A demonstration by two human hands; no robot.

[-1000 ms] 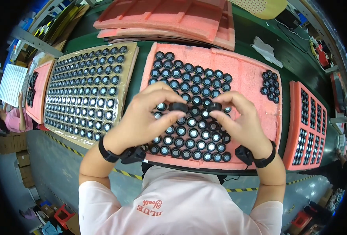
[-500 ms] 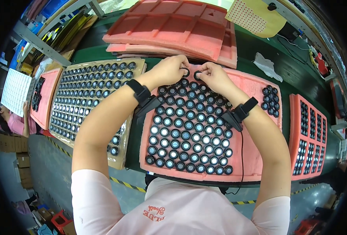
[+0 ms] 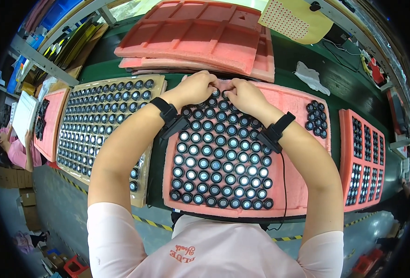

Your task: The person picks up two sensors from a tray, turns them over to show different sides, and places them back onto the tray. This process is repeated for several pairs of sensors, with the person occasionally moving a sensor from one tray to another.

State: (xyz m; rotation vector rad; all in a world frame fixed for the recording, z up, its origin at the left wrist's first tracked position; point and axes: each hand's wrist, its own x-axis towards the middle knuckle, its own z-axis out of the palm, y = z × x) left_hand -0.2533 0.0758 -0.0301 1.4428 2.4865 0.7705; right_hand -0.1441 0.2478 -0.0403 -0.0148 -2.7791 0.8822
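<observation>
My left hand [image 3: 198, 88] is at the far edge of a pink foam tray [image 3: 295, 185], its fingers closed on a round black part [image 3: 215, 93] with a pale centre. Close beside it, my right hand [image 3: 247, 96] pinches a similar round black part [image 3: 225, 94]; its fingertips partly cover the piece. Below both hands, many like black parts with shiny silver discs [image 3: 219, 153] stand in close rows on the foam. Each wrist wears a black strap with a small box, and a thin cable hangs from the right one.
A loose cluster of black parts [image 3: 316, 118] lies on the tray's right side. To the left is a tan tray [image 3: 142, 185] full of parts; to the right, a compartmented pink tray [image 3: 346, 160]. Stacked pink foam sheets [image 3: 191, 34] and a white glove [image 3: 311, 78] lie beyond. Another person holds a white tray [image 3: 25, 111].
Both hands have come nearer each other and slightly down, bringing their two round parts toward the far end of the rows. The view has shifted a little.
</observation>
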